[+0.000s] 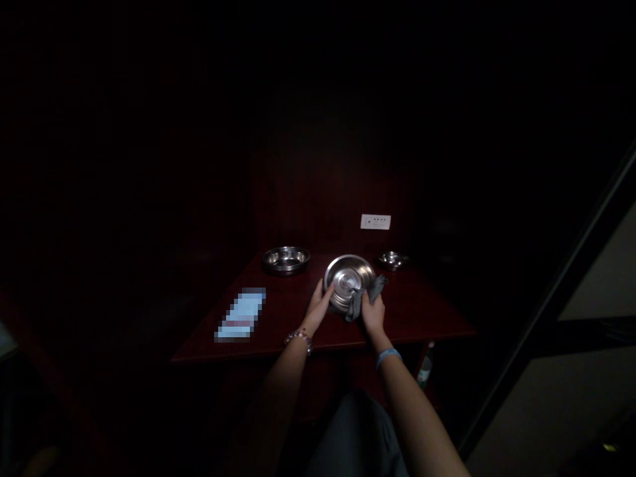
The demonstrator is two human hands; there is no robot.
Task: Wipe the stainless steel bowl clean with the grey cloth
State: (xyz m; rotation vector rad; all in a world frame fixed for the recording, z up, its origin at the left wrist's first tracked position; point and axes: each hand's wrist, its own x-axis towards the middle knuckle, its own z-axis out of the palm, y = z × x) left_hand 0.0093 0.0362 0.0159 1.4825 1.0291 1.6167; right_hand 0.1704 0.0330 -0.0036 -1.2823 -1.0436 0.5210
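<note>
Below the edge of the dark red table [318, 336], a green bottle [426, 366] is being partly shown at the right. Above the near part of the tabletop, a shiny metal bowl [349, 281] is being held tilted, its inside being turned toward the camera. Its left side is being gripped by the left hand [318, 308], the thumb being laid over the rim and the other fingers being partly hidden. A grey cloth [368, 297] is being pinched in the partly closed right hand [373, 313] and is being pressed against the bowl's lower right side. On the table at the left, a blurred light-blue patch [241, 315] is being seen. Farther back, a wider metal basin [286, 260] is being supported at the left and a smaller metal dish [393, 260] at the right. Beyond them, a white socket panel [375, 222] is being borne by the dark red back wall [308, 212].
</note>
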